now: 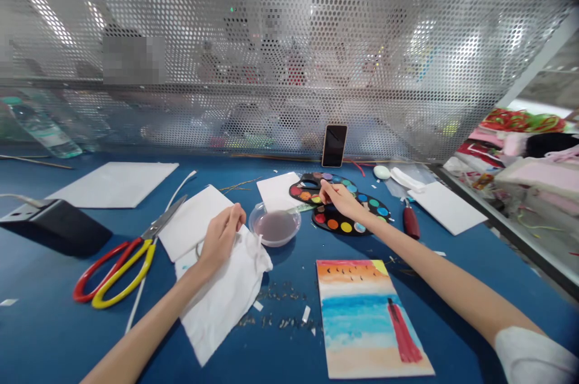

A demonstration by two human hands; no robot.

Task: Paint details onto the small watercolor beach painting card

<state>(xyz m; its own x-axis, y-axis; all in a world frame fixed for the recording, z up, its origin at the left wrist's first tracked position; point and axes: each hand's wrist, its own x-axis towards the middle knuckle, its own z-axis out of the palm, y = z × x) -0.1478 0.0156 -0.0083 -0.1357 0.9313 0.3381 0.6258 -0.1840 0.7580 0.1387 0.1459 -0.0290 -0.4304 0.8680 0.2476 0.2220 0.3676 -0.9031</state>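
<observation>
The left hand (221, 236), low and left of centre, pinches the crumpled white cloth (224, 302) between its fingers. The right hand (341, 201), at centre right, rests its pressed-together fingers on the paint palette (332, 221); whether they pinch anything cannot be told. Between the hands sits a clear bowl (274, 225) of murky water, with a beach painting (366, 317) below and red-and-yellow scissors (117, 269) at left.

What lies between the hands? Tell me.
The head view shows a clear bowl of cloudy mauve water between the left hand and the right hand.
</observation>
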